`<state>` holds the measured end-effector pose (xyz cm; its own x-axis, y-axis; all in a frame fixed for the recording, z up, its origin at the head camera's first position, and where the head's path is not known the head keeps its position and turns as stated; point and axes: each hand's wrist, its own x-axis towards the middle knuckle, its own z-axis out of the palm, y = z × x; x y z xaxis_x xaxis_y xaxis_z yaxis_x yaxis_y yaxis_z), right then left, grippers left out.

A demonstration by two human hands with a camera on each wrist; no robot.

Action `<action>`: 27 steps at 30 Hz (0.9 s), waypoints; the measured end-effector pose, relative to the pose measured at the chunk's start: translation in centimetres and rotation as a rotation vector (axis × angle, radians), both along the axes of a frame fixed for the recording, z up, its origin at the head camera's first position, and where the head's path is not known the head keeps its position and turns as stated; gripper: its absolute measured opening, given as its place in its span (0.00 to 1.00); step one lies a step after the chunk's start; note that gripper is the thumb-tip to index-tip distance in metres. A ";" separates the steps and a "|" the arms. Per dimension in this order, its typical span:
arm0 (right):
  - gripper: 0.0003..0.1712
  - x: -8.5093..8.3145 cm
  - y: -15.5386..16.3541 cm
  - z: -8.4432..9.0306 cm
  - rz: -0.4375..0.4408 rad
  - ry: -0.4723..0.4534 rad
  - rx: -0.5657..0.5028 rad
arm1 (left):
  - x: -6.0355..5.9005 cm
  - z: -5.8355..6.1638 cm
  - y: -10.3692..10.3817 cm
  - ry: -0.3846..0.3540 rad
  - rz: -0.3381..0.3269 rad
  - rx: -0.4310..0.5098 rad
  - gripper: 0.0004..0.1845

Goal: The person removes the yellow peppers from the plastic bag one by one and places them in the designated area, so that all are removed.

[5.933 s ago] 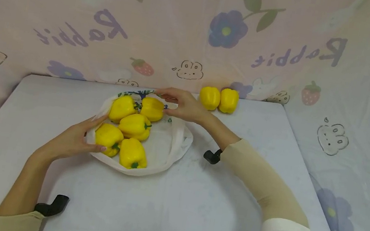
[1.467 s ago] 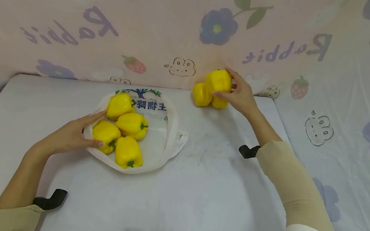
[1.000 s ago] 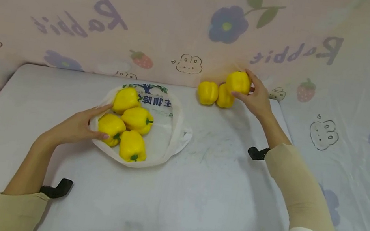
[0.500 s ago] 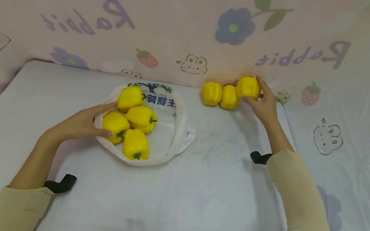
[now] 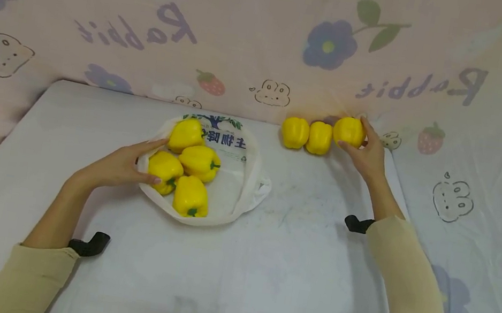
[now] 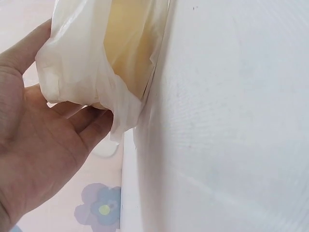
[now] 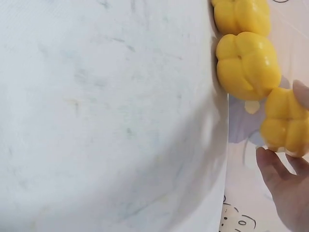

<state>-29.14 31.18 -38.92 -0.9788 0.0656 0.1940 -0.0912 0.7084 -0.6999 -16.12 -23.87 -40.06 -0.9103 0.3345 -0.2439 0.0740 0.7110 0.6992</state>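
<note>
My right hand (image 5: 369, 153) grips a yellow bell pepper (image 5: 349, 132) between thumb and fingers, at the right end of a back row. In the right wrist view, that pepper (image 7: 286, 121) is raised off the table, close beside the middle pepper (image 7: 248, 65). Two more yellow bell peppers (image 5: 294, 133) stand side by side there. My left hand (image 5: 119, 165) pinches the left rim of a white plastic bag (image 5: 229, 172), thumb inside and fingers outside. Several yellow bell peppers (image 5: 191, 196) with green stems lie in the bag's open mouth. The left wrist view shows the bag's wall (image 6: 77, 58) against the fingers.
A white-covered table (image 5: 273, 268) carries everything. Its back edge meets a pink patterned curtain (image 5: 250, 32), close behind the row of peppers. The bag's handle (image 5: 263, 188) lies folded out on its right side.
My right hand has taken a pepper out of the bag, carried it over the back pair and lowered it on their right. My left hand keeps its hold on the bag's rim.
</note>
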 end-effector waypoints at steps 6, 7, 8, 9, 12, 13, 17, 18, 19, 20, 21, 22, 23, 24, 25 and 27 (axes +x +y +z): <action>0.48 0.0 0.6 -0.9 -0.024 -0.052 0.013 | -0.1 0.0 0.0 0.006 0.003 -0.010 0.50; 0.48 -0.1 0.8 -1.1 -0.022 -0.060 0.010 | -0.1 -0.1 0.0 0.005 0.004 -0.008 0.50; 0.49 -0.1 0.9 -1.3 -0.022 -0.071 0.009 | -0.1 -0.1 0.0 0.004 0.004 -0.005 0.50; 0.49 0.0 1.0 -1.4 -0.020 -0.082 0.002 | -0.2 -0.2 -0.1 0.003 0.003 -0.003 0.50; 0.50 0.1 1.2 -1.6 -0.019 -0.117 -0.016 | -0.2 -0.4 -0.1 -0.004 -0.006 0.009 0.50; 0.50 0.2 1.2 -1.7 -0.017 -0.125 -0.022 | -0.2 -0.4 -0.1 -0.003 -0.011 0.011 0.50; 0.51 0.2 1.2 -1.9 -0.012 -0.152 -0.036 | -0.3 -0.5 -0.1 0.015 -0.024 0.010 0.50; 0.51 0.2 1.2 -2.0 -0.012 -0.162 -0.046 | -0.3 -0.5 -0.1 0.017 -0.024 0.007 0.50; 0.51 0.1 1.3 -2.2 -0.014 -0.171 -0.052 | -0.3 -0.4 -0.2 0.018 -0.023 0.004 0.50; 0.51 0.1 1.3 -2.3 -0.019 -0.182 -0.057 | -0.3 -0.4 -0.2 0.017 -0.021 0.006 0.50; 0.51 0.0 1.4 -2.4 -0.025 -0.194 -0.063 | -0.4 -0.3 -0.1 0.013 -0.019 0.009 0.50; 0.51 0.0 1.4 -2.6 -0.033 -0.207 -0.069 | -0.3 -0.3 -0.1 0.006 -0.017 0.010 0.50; 0.51 -0.1 1.4 -2.8 -0.040 -0.216 -0.072 | -0.3 -0.2 -0.1 -0.001 -0.013 0.008 0.50; 0.51 -0.2 1.4 -2.9 -0.043 -0.222 -0.070 | -0.3 -0.2 -0.1 -0.007 -0.010 0.005 0.50; 0.50 -0.3 1.4 -3.1 -0.045 -0.226 -0.065 | -0.3 -0.1 0.0 -0.012 -0.006 0.002 0.50; 0.50 -0.4 1.4 -3.3 -0.043 -0.229 -0.064 | -0.3 -0.1 0.0 -0.014 0.000 -0.004 0.50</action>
<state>-29.52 32.57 -42.19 -0.9928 0.1131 -0.0387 0.1043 0.6619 -0.7423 -16.39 -23.87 -40.11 -0.9068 0.3336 -0.2579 0.0644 0.7141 0.6971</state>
